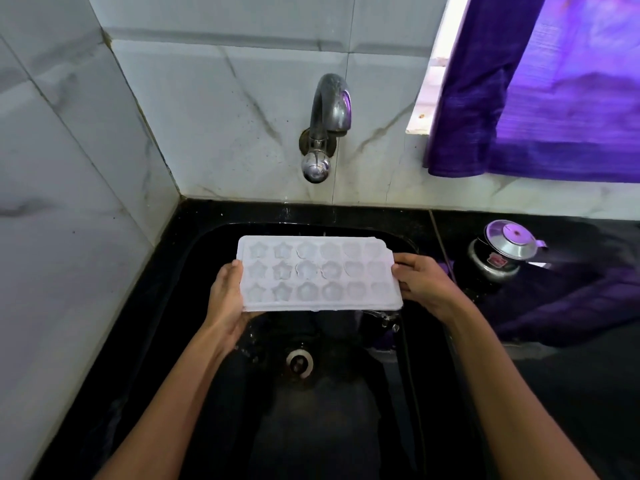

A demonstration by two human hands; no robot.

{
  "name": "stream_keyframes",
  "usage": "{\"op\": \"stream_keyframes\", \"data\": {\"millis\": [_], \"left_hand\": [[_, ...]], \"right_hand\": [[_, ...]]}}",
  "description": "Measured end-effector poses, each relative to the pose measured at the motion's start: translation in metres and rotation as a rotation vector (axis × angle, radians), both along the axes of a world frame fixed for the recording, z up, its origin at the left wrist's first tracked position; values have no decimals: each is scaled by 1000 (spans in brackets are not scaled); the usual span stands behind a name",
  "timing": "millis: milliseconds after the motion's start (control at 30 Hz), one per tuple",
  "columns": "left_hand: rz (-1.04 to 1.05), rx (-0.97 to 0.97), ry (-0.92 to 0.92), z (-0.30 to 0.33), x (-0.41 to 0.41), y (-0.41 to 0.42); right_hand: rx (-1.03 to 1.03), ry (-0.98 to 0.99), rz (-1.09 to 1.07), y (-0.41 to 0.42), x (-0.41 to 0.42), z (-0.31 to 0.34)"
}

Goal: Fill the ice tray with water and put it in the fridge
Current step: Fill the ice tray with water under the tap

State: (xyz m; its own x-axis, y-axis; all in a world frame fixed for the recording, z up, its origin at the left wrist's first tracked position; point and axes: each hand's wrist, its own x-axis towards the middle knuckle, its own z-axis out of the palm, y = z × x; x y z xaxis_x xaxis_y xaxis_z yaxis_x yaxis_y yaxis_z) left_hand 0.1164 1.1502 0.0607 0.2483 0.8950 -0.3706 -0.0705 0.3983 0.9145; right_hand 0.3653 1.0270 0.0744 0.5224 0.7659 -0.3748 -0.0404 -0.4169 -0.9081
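Two hands carried the work here, and going from the left: your left hand (227,299) gripped the short left end of the ice tray (317,273), thumb on the top rim and fingers curled underneath. The tray itself hung level over the black sink (194,258), in front of and below the wall tap (327,123), its three rows of star and flower moulds facing up. No stream showed from the spout, and whether the moulds held water was hard to tell, though drops fell off the tray's near right corner toward the drain (299,363). Your right hand (422,280) pinched the short right end the same way, thumb over the rim and fingers beneath. I'd judge the tray to be light, thin plastic that flexes and twists easily, slick when wet, and much heavier and sloshier once full. Holding it at both short ends, as you were, seemed the sound choice; gripping one end alone would likely bow it and spill. Further right, a small metal pot with a lid (502,251) stood on the dark counter, well apart from the tray, beneath a purple curtain (540,98).
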Motion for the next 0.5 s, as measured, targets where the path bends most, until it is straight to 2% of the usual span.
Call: {"op": "stream_keyframes", "data": {"millis": [233, 500], "left_hand": [[-106, 57, 167, -11, -14, -13], [-187, 116, 423, -65, -30, -30]], "right_hand": [[8, -45, -33, -18, -16, -18], [-51, -52, -115, -47, -40, -72]]}}
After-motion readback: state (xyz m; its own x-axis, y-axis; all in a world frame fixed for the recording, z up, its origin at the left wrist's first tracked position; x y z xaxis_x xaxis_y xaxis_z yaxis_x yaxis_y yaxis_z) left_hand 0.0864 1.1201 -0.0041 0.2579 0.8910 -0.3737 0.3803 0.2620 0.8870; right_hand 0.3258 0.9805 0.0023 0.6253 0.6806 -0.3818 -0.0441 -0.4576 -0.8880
